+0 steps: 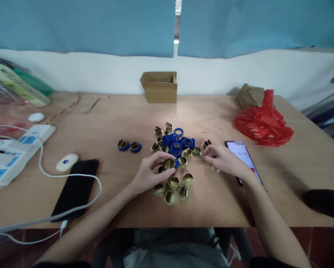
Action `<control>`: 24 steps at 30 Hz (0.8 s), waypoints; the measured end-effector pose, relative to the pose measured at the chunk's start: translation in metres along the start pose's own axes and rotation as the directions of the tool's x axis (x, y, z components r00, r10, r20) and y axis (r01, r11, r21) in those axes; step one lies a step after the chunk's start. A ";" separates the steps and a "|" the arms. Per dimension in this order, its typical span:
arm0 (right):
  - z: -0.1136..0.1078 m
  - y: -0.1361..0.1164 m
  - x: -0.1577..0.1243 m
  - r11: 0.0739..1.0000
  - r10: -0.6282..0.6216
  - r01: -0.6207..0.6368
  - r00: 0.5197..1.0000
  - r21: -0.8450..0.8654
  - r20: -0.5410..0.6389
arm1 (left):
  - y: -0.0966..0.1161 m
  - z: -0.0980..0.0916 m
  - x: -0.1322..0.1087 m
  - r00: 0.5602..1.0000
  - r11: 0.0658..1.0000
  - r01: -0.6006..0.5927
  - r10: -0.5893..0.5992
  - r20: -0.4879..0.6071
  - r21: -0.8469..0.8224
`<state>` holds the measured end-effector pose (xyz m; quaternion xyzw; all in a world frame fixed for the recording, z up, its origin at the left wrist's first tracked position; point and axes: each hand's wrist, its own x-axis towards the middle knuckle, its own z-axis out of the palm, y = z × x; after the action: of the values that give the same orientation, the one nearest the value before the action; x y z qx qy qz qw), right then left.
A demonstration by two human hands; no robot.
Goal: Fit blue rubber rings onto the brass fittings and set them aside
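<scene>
My left hand (155, 170) is closed around a round brass-coloured metal fitting (169, 164), thumb and fingers at its edges. A blue ring (177, 163) shows at the far side of that fitting. My right hand (221, 158) hovers low over the table at the pile's right side, fingers curled together; anything between them is too small to make out. Just beyond its fingertips lies another brass fitting (206, 143). Between the hands sits a pile of blue rings (175, 149) and brass fittings with raised crossbars. Nearer me are several loose fittings (170, 197). Two fittings on blue rings (135, 146) lie left.
At the back stands an open cardboard box (161, 93). A red plastic bag (264, 124) and a brown package (250, 95) are at back right. A lit phone (246, 160) lies beneath my right forearm. On the left are a black phone (79, 190), white cable and power strip (35, 139).
</scene>
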<state>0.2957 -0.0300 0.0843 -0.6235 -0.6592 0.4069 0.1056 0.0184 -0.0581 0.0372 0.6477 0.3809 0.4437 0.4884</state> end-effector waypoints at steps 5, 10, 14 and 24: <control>0.002 -0.007 -0.004 0.953 -0.079 0.021 0.980 0.303 0.182 | 0.000 0.000 0.000 1.000 1.000 -0.003 0.003 0.006 0.004; 0.002 -0.013 -0.008 0.874 -0.216 0.048 0.929 0.483 0.300 | 0.001 0.000 0.000 1.000 1.000 0.001 -0.001 0.001 0.007; 0.002 -0.016 -0.009 0.811 -0.280 0.055 0.911 0.582 0.304 | 0.001 0.000 0.000 1.000 1.000 -0.006 0.006 -0.002 0.016; 0.008 -0.011 -0.004 0.887 -0.285 0.077 0.868 0.456 0.407 | -0.001 0.000 0.000 1.000 1.000 -0.008 0.008 0.007 0.015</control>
<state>0.2831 -0.0361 0.0882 -0.4037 -0.6173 0.6651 0.1169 0.0186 -0.0583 0.0365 0.6544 0.3801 0.4405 0.4830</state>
